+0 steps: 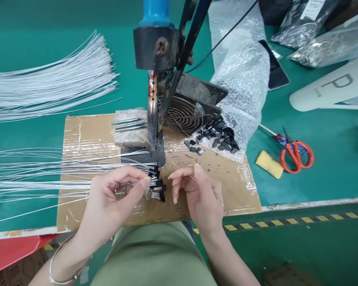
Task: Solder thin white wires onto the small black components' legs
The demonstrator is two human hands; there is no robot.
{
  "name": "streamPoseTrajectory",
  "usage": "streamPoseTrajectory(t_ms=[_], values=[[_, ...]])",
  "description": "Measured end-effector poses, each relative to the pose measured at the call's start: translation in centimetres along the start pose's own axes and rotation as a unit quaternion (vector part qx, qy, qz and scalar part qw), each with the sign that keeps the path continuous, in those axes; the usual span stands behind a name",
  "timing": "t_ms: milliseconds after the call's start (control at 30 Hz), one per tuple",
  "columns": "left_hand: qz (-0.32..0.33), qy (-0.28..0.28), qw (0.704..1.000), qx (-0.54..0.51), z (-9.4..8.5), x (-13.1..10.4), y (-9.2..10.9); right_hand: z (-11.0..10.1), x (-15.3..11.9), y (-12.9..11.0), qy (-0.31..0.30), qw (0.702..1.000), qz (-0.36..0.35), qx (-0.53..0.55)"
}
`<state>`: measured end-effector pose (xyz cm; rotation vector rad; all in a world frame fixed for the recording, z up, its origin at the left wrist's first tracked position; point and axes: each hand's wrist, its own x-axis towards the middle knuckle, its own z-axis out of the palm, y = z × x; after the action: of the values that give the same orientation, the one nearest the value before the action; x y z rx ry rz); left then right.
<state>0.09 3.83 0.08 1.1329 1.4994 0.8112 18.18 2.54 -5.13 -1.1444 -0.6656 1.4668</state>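
Observation:
My left hand (110, 196) is closed, thumb and forefinger pinched together over thin white wires (74, 184) at their black end pieces (159, 186). Several of these ends lie just beyond its fingertips, and a small greyish scrap (148, 193) shows under the thumb. To the right, my right hand (201, 194) is held with curled fingers, thumb against forefinger. A very fine strand seems to show at its fingers, too thin to make out. Above both hands a soldering iron (152, 107) with a blue handle points down, its tip over a dark plate (159, 153).
Cardboard (226, 186) covers the work area. Behind the iron sit a fan (185, 113) and loose black pieces (220, 135) on bubble wrap (241, 79). Scissors (296, 157) and a yellow sponge (269, 164) lie right. A white wire bundle (56, 87) lies left; metal rods (129, 124) rest on a pad.

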Motion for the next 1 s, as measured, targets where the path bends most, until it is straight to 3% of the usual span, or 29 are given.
streamPoseTrajectory(t_ms=[167, 367, 467, 1000], values=[[-0.019, 0.032, 0.999, -0.018, 0.5, -0.2, 0.5, 1.1, -0.4, 0.0, -0.029, 0.997, -0.031, -0.07], [-0.002, -0.035, 0.999, 0.029, -0.3, 0.1, -0.3, 1.8, -0.4, 0.3, -0.032, 0.993, -0.05, -0.103], [0.0, -0.038, 0.999, 0.024, -0.4, 0.1, -0.6, 1.9, -0.5, 0.4, -0.029, 0.992, -0.052, -0.113], [0.001, -0.054, 0.998, 0.04, -0.4, -0.1, -0.7, 2.0, 0.0, 0.1, -0.053, 0.994, 0.086, 0.04]])
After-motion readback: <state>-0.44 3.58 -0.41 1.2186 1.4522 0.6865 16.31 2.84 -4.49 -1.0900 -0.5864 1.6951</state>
